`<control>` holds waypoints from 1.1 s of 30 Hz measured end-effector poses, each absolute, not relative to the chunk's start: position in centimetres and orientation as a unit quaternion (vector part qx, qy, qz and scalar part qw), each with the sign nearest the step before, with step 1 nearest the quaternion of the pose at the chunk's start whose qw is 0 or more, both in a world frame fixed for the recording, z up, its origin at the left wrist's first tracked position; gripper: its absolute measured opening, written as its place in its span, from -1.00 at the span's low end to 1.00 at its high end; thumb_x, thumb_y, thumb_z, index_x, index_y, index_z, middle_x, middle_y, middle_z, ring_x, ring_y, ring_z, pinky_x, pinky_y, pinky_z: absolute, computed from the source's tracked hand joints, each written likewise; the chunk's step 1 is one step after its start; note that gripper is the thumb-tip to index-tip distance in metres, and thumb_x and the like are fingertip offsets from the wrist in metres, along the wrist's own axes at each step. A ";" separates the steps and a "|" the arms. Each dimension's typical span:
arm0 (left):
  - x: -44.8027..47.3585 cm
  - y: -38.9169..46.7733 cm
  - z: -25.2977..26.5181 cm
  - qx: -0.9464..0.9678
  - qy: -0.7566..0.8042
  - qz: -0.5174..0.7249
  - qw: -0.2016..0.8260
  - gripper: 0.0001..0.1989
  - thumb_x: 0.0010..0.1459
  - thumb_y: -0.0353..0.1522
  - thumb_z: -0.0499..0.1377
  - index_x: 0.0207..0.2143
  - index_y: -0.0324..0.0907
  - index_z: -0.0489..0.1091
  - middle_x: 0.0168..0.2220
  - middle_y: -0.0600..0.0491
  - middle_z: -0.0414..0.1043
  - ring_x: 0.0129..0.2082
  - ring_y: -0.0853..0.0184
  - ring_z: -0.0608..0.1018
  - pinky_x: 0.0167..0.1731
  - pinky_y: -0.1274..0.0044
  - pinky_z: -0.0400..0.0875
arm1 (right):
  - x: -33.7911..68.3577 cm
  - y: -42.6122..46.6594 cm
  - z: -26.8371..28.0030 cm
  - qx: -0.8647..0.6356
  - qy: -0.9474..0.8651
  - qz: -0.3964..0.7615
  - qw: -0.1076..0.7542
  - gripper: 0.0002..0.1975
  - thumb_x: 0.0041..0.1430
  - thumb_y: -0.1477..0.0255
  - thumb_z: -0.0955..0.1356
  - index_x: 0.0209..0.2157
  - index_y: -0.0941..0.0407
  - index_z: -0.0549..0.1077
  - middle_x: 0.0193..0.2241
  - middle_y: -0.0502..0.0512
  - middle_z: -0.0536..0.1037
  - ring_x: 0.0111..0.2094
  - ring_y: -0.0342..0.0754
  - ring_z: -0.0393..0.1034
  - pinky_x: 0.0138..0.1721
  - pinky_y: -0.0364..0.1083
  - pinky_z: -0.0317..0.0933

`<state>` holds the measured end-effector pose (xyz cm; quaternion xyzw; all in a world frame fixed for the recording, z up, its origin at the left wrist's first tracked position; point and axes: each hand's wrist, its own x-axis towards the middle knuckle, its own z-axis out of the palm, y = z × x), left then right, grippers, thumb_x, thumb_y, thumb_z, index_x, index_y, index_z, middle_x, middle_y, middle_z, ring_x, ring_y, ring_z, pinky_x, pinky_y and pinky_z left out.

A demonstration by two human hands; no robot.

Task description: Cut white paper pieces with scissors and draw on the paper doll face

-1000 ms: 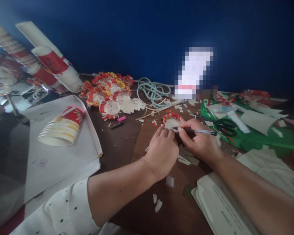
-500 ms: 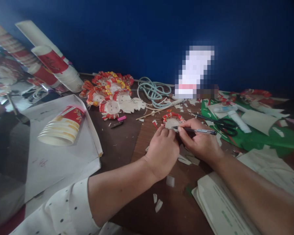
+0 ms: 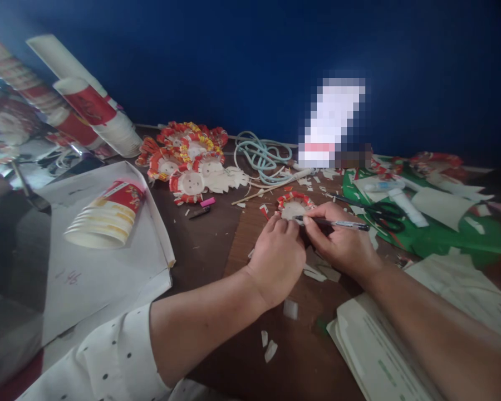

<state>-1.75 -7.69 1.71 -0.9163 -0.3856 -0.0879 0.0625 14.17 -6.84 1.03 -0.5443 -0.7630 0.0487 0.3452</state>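
Observation:
A round white paper disc (image 3: 293, 208) with a curled red fringe along its far edge lies on the brown table. My left hand (image 3: 279, 257) is closed over its near left edge, fingers curled on it. Pinched in my right hand (image 3: 338, 236) is a black and clear pen (image 3: 346, 224), its tip down on the disc's white middle. The near part of the disc is hidden under my hands. Similar fringed paper pieces, some with drawn faces, form a pile (image 3: 187, 159) at the back left. A pink cap (image 3: 207, 202) and a dark marker (image 3: 199, 212) lie before them.
Paper cups (image 3: 108, 214) lie nested on a white box lid (image 3: 108, 289) at left, with tall cup stacks (image 3: 92, 111) behind. Black scissors (image 3: 384, 216) and a white tube (image 3: 408, 208) rest on green material (image 3: 476, 236). A pale blue cord (image 3: 261, 159) coils by the wall.
Both hands, the pen and the disc look almost unmoved. At the left edge, the blurred shape of what seems another person has shifted slightly.

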 end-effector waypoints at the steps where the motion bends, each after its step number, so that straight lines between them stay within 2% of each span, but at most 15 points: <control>1: -1.7 -7.7 1.7 -0.916 -0.386 -0.089 0.063 -0.67 0.22 -0.41 0.04 -0.04 -0.32 0.46 -0.18 -0.08 0.46 -0.12 0.21 0.49 0.16 0.32 0.22 | 14.2 -6.8 1.0 -0.544 -0.763 0.049 0.347 -0.88 0.18 0.37 0.31 -0.29 0.10 0.45 -0.40 0.05 0.57 -0.39 -0.06 0.48 -0.33 -0.12 0.30; 33: -1.8 -7.6 1.7 -0.917 -0.385 -0.087 0.056 -0.67 0.22 -0.40 0.04 -0.03 -0.33 0.44 -0.18 -0.08 0.46 -0.11 0.22 0.48 0.17 0.33 0.21 | 14.2 -6.9 1.0 -0.553 -0.758 0.044 0.344 -0.88 0.17 0.37 0.31 -0.30 0.10 0.45 -0.41 0.04 0.57 -0.39 -0.07 0.48 -0.33 -0.12 0.31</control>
